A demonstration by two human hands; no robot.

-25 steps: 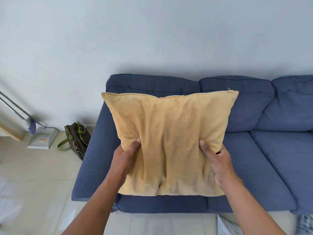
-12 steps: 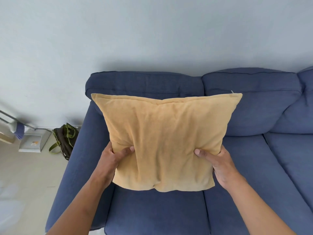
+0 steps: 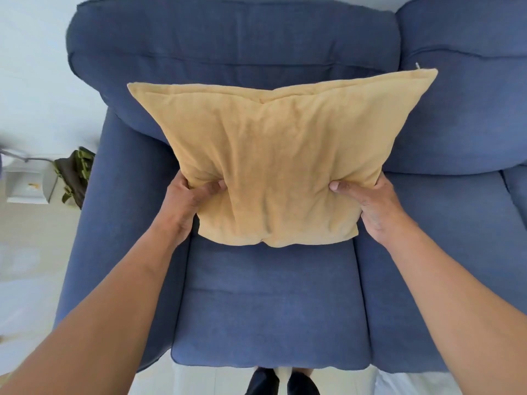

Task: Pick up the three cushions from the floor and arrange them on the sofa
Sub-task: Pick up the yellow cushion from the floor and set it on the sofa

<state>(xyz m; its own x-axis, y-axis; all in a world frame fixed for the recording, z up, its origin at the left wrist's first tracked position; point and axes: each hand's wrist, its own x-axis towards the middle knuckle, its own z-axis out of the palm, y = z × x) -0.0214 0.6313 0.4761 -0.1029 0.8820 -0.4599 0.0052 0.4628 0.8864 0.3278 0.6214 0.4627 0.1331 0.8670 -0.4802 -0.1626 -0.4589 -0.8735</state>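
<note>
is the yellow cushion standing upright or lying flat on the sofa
Upright. The yellow cushion stands on its lower edge, top edge near the sofa backrest, held by the left hand and right hand.

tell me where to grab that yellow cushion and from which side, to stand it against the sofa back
Grip the yellow cushion at its two lower side edges, coming in from the front with one hand per side, as the left hand and right hand do now. It is wide, soft and upright, so pinching low on both sides probably keeps it from flopping while its top leans toward the sofa backrest.
</note>
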